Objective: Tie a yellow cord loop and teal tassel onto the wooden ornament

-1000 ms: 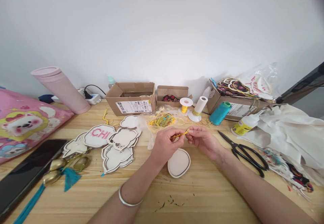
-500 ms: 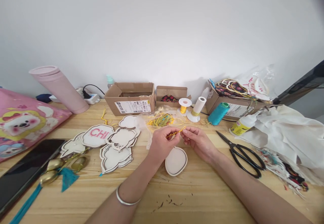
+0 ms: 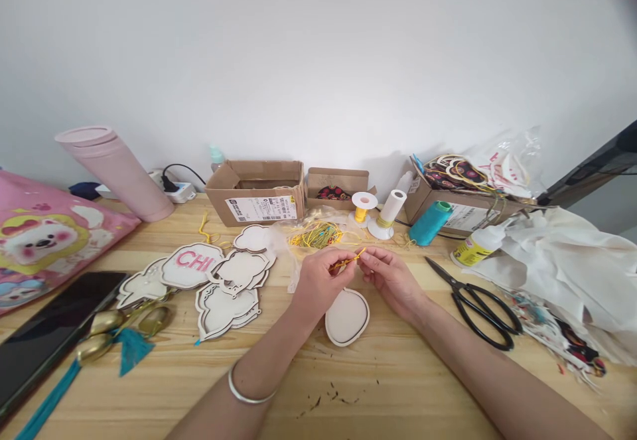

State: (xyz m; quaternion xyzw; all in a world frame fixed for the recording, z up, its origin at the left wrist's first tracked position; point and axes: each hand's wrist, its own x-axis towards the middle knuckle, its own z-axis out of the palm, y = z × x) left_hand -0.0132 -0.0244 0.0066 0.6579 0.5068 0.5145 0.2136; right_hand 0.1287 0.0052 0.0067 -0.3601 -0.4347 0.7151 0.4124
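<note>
Head view: we have a yellow cord (image 3: 348, 263) up between our two hands, above the table (image 3: 398, 387) and just beyond a rounded white piece (image 3: 347, 318). Our left hand (image 3: 318, 277) pinches the cord between thumb and fingers, and one end pokes out toward our right hand (image 3: 391, 275). The right thumb and fingertips are drawn close beside that end, but we cannot tell whether they grip it. As for progress, we judge the cord work to be under way, not finished: the cord is in our fingers, and no cord shows on the rounded piece, which lies flat and untouched. Whether a knot is already made is too small to tell, and so is how much is left. A tangle of cord (image 3: 318, 234) lies past our hands, while the scissors (image 3: 478, 307) rest open on the right, touched by neither hand
</note>
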